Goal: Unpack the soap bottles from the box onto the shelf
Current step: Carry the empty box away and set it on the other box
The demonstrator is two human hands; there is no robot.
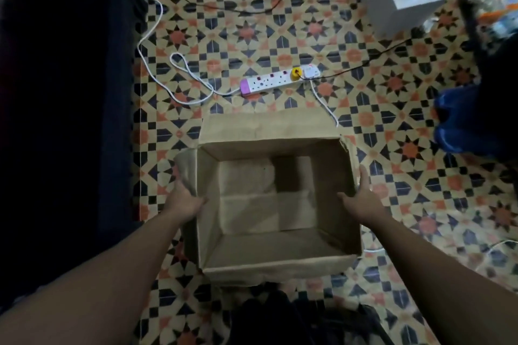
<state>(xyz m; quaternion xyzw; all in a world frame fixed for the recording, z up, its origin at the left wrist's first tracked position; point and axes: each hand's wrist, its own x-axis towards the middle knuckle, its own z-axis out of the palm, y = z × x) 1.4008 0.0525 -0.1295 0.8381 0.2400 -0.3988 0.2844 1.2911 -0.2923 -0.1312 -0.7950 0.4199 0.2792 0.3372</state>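
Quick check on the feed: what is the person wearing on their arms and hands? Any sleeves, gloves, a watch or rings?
Nothing that shows. Both arms are bare for the whole length in view, with no sleeve edge in the picture. The left hand and the right hand are ungloved, and no watch, band or ring can be seen on either. The light is dim, so a thin ring could be missed.

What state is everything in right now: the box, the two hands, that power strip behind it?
cardboard box: open at the top, flaps folded outward, empty, no bottles inside.
left hand: grips the box's left wall, thumb inside.
right hand: grips the box's right wall, thumb inside, fingers outside.
power strip: in use at its right end, the other sockets free.
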